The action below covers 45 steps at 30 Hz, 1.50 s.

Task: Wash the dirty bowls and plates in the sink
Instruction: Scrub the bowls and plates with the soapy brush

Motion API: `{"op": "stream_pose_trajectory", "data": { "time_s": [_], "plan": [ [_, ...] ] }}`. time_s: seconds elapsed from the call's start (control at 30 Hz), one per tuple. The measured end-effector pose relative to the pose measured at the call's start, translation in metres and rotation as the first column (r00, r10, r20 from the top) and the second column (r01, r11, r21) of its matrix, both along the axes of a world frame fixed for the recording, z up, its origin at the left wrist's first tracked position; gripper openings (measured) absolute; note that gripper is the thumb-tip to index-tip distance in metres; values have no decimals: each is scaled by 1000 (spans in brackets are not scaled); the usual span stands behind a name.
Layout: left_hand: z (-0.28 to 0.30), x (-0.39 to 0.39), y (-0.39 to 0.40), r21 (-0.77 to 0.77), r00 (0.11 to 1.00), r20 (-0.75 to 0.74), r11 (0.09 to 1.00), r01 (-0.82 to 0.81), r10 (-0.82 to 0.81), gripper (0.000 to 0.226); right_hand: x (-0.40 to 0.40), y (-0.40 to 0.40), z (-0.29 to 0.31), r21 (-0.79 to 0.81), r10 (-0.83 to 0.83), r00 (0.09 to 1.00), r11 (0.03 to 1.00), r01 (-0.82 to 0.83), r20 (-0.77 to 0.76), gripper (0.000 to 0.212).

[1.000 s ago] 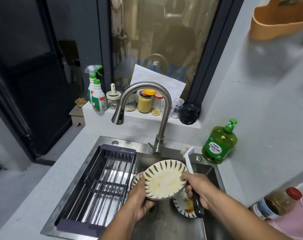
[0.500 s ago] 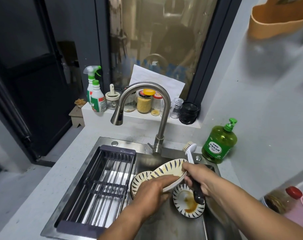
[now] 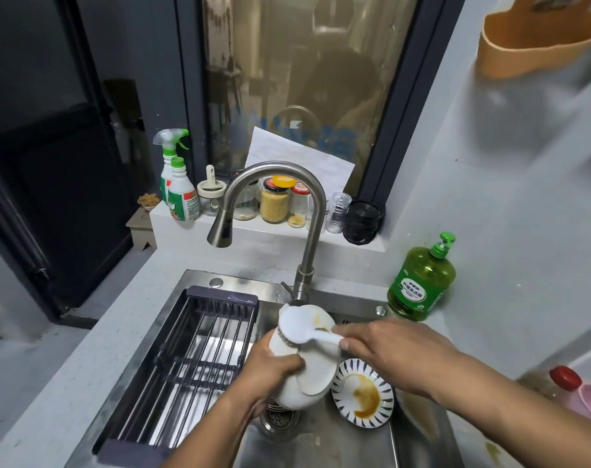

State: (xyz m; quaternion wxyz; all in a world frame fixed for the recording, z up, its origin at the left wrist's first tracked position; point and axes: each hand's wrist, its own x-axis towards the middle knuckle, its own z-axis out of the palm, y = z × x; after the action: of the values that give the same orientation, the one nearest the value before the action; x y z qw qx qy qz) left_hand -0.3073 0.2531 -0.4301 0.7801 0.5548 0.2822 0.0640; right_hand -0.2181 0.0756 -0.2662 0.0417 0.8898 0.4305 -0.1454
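Note:
My left hand (image 3: 270, 369) grips a white bowl (image 3: 312, 373) turned bottom up over the steel sink (image 3: 321, 444). My right hand (image 3: 392, 352) holds the handle of a white dish brush (image 3: 300, 327), whose head lies against the bowl's white underside near its upper rim. A brown smear shows on the bowl near the brush. A blue-striped dish (image 3: 363, 393) with brown sauce lies on the sink floor to the right of the bowl. The faucet (image 3: 270, 204) arches above with no water running.
A dark drying rack (image 3: 192, 363) spans the sink's left half. A green dish-soap bottle (image 3: 422, 282) stands on the counter at back right. Jars and a spray bottle (image 3: 177, 190) line the ledge behind. A red-capped bottle (image 3: 564, 380) sits at right. The drain (image 3: 280, 417) is below the bowl.
My left hand has flipped the bowl so that its white underside faces up. My right hand has swung the brush from upright behind the bowl down onto that underside.

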Motion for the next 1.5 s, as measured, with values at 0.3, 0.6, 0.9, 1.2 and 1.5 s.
{"op": "stream_pose_trajectory", "data": {
  "time_s": [0.3, 0.6, 0.9, 1.2, 1.5],
  "plan": [
    [-6, -16, 6, -543, 964, 114, 828, -140, 238, 71, 60, -26, -16, -40, -169, 981, 985, 166, -99, 46],
    [-5, -2, -10, -804, 898, -10, 530, -268, 439, 49, 3, -26, -12, -88, -10, 1000, 996, 9, -1, 39],
    [-14, -1, -13, -849, 890, 7, 474, -236, 457, 55, 8, -33, -16, -13, -139, 990, 990, 139, 26, 45],
    [-13, 3, -11, -895, 830, -9, 365, -255, 557, 63, -24, -35, -32, -33, -42, 999, 999, 42, 8, 47],
    [-13, -24, -16, -835, 953, 138, 549, -35, 270, 110, 60, -27, -36, 170, -278, 923, 929, 328, -264, 39]
  ]
}}
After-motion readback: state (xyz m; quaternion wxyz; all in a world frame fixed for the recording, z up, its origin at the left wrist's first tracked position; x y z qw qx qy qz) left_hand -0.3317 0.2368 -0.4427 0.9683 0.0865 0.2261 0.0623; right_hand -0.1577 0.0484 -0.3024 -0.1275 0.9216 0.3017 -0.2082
